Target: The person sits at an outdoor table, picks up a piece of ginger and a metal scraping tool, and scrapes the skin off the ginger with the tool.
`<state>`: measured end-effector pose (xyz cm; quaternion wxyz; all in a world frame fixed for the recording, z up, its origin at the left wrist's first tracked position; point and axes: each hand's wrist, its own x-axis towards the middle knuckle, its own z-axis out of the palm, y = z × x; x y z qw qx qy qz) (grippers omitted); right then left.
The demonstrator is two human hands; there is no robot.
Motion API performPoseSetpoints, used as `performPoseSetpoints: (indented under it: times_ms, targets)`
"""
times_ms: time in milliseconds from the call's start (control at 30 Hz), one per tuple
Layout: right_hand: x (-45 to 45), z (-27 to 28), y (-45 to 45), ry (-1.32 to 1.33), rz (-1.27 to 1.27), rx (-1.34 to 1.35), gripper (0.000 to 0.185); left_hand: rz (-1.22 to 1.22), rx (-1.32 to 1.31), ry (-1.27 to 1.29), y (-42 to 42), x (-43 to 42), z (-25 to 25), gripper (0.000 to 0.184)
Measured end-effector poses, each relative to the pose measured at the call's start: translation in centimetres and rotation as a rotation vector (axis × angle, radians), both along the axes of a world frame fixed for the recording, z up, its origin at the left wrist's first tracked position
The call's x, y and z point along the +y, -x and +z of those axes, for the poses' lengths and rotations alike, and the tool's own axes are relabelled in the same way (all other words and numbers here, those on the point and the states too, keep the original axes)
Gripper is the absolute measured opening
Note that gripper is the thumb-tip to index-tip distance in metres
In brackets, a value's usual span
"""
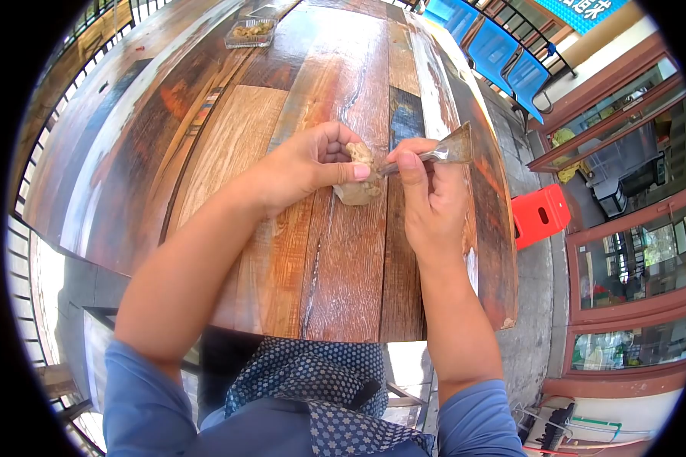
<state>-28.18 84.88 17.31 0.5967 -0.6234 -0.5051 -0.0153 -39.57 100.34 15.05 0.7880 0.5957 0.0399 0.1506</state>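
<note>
My left hand [325, 158] is closed around a small beige, clay-like lump [352, 193], with the thumb pressed across its front. The lump is uneven, and the fingers hide part of it. On the other side, my right hand [428, 183] pinches a slim metal tool with a flared, flat end [455, 146]. That wide end points up and to the right, while the narrow end reaches the lump's right side. Whether the tip touches or enters the lump, I cannot tell. Both hands are above the wooden-plank-patterned table [343, 259].
A clear plastic box [249, 33] with brownish lumps stands at the table's far left. Past the right edge are a red stool [541, 215] and blue chairs [503, 61]. Glass-paned doors [636, 259] line the right side, and a railing [24, 251] runs along the left.
</note>
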Motion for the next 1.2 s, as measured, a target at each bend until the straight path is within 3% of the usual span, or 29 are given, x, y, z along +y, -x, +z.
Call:
performPoseSetpoints:
  times_ms: [1200]
  targets:
    - [0.17, 0.33, 0.08, -0.006, 0.003, 0.115, 0.022, -0.035, 0.022, -0.013, 0.24, -0.12, 0.29, 0.031]
